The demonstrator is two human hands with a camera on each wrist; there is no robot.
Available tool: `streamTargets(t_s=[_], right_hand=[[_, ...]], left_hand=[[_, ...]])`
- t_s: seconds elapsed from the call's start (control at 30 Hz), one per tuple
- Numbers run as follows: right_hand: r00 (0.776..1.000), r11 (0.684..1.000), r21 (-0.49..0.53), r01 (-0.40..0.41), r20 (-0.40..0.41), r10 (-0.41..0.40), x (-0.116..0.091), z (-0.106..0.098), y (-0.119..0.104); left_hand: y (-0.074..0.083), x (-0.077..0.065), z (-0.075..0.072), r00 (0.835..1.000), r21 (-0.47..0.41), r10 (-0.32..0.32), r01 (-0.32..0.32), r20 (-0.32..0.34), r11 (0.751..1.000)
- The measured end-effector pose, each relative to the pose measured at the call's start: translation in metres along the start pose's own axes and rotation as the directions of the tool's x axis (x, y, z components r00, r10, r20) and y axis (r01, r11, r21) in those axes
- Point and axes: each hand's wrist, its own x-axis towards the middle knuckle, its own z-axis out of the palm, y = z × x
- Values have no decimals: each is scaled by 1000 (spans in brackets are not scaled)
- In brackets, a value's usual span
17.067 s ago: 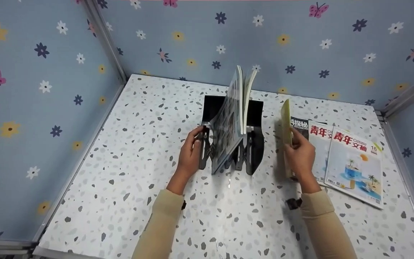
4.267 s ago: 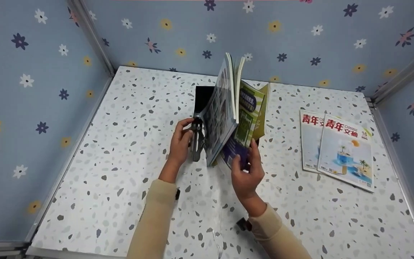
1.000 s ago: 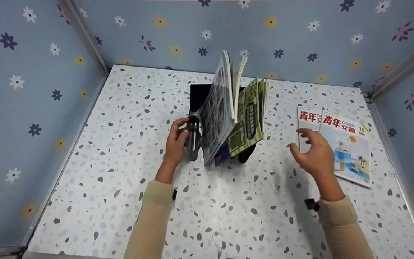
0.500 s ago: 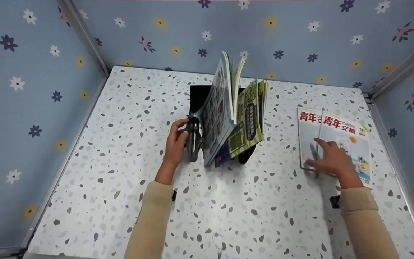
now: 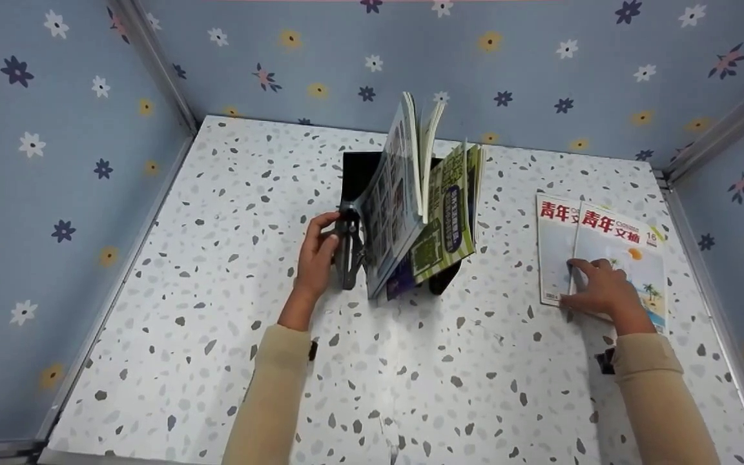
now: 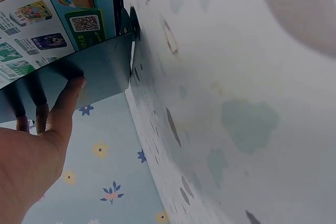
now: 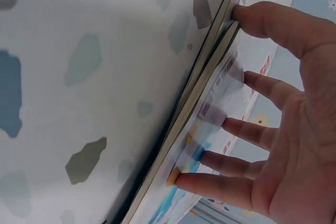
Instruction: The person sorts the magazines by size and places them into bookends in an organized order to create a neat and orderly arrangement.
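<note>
A black expandable book holder (image 5: 359,174) stands mid-table. In it, pale magazines (image 5: 390,203) lean upright at the left and a green-striped one (image 5: 440,219) slants at the right. My left hand (image 5: 314,265) rests its fingertips against the holder's left side; the left wrist view shows fingers (image 6: 65,106) touching the dark panel's outer face. To the right lie two overlapping magazines with red titles, a lower one (image 5: 553,252) and an upper one (image 5: 611,232). My right hand (image 5: 608,290) spreads over the upper one, fingertips on its cover, thumb (image 7: 257,19) at the bottom edges.
The speckled white table (image 5: 462,368) stretches in front of the holder. Floral blue panels (image 5: 527,71) enclose the back and both sides, and metal posts (image 5: 155,64) stand in the corners.
The green magazine, earlier in my right hand, now stands in the holder, and a dark-covered magazine has left the right-hand pile. My right hand moved right onto the flat magazines; my left stayed.
</note>
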Motion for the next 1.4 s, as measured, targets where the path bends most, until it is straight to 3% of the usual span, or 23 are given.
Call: streamTargets(t_s=[0.23, 0.37, 0.47, 0.6, 0.7, 1.17, 1.4], right_hand=[[999, 999, 13, 35, -21, -35, -1, -3, 7], [999, 998, 58, 3, -41, -1, 0, -5, 9], [992, 993, 114, -26, -121, 40, 2, -5, 11], [964, 983, 176, -53, -249, 96, 4, -4, 12], [948, 974, 213, -76, -287, 137, 6, -3, 14], [935, 943, 316, -105, -291, 202, 2, -8, 22], [923, 948, 292, -126, -315, 220, 0, -6, 25]], left_hand=[[23, -5, 4, 1000, 12, -22, 22, 13, 1000], [29, -7, 5, 999, 17, -43, 43, 4, 999], [28, -7, 5, 999, 10, -44, 44, -1, 999], [28, -7, 5, 999, 13, -43, 43, -3, 999], [28, -7, 6, 999, 17, -42, 42, -3, 999], [28, -5, 3, 999, 5, -27, 27, 23, 1000], [29, -6, 4, 999, 23, -27, 26, 20, 999]])
